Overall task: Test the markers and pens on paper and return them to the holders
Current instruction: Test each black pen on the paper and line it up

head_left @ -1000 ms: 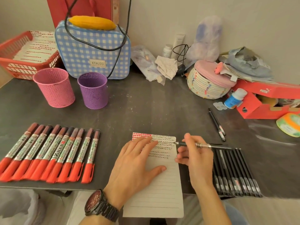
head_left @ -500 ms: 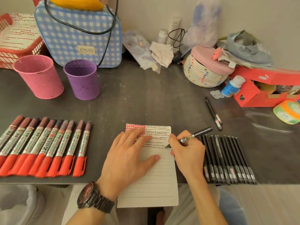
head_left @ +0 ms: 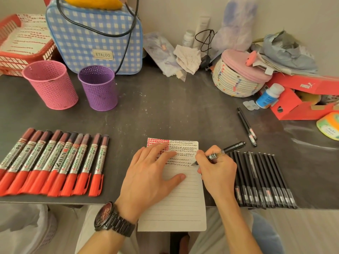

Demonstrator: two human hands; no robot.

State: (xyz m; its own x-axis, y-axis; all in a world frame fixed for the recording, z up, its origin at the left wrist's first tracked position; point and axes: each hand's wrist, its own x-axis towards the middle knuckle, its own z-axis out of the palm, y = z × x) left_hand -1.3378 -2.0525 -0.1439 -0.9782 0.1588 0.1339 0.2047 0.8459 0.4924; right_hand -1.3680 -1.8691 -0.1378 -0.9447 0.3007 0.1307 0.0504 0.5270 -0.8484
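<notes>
right hand: fingers pinched on black pen low on the barrel, tip on paper. left hand flat, fingers spread, pressing sheet to worktop. pen judged light, stiff, slick; hold near the tip. pink holder, purple holder well apart, far left.

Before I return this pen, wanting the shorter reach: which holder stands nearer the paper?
The purple holder; the pink holder stands farther left of the paper.
</notes>
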